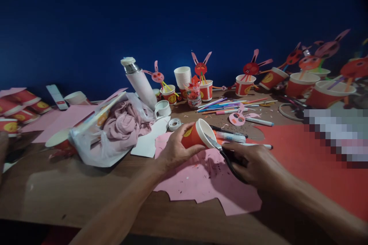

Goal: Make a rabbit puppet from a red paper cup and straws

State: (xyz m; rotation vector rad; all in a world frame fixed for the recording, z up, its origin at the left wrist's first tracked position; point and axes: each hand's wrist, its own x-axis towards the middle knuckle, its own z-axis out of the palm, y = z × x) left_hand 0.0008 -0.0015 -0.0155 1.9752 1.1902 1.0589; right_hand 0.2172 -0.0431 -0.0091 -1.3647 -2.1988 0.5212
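A: Start closest to you. What lies there?

B: The worktop (pixel 86 185), with pink paper (pixel 189 183) on it, under your hands. Your right hand (pixel 255 160) is closed around the handles of the scissors (pixel 225 156), whose long axis slants away from you and to the left.

A: And the red cup (pixel 194 137)?

B: Left of your right hand and a little farther from you. Your left hand (pixel 176 149) grips it, thumb along the near side, fingers around the far side.

A: How is it turned?

B: Tilted well over. Its long axis runs roughly left to right, base toward your left palm, mouth toward your right hand.

A: So your right hand is nearer the rim?

B: Yes, your left nearer the base. The blades reach up to the mouth; you can't tell from here whether they bite into the wall of it.

A: Beyond that?

B: Markers (pixel 231 137) just behind the scissors, a tape roll (pixel 170 125) behind your left hand, then a white mug (pixel 163 109), and rabbit cups (pixel 206 91) by the blue wall (pixel 161 18).
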